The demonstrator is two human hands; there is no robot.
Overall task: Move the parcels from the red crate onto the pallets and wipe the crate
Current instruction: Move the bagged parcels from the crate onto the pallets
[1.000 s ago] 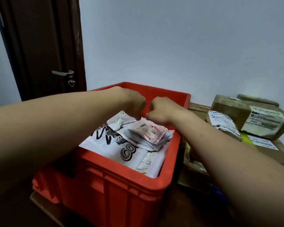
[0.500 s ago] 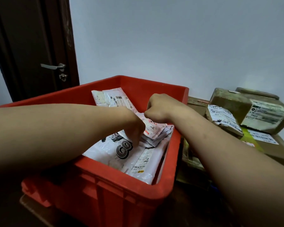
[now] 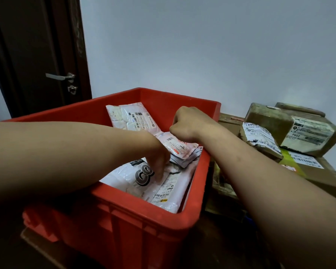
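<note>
The red crate [image 3: 194, 214] stands in front of me with several plastic mailer parcels inside. My right hand [image 3: 186, 125] is curled into a fist and grips the top edge of a small pinkish-white parcel [image 3: 182, 149], which lies on a grey one [image 3: 188, 162]. My left hand [image 3: 160, 164] reaches down into the crate, and its blurred fingers point straight down onto a large white bag with black print [image 3: 124, 177]. Another white parcel [image 3: 132, 117] leans against the crate's back wall.
Right of the crate are stacked cardboard boxes with labels: a tall one [image 3: 270, 123], a small one [image 3: 260, 139] and a flat one with yellow-green tape [image 3: 318, 171]. A dark door [image 3: 37, 55] with a lever handle [image 3: 60, 76] stands behind on the left.
My left hand let go of the small parcel's top edge and dropped lower into the crate, onto the big white bag. My right hand kept its grip. The back parcel came into sight.
</note>
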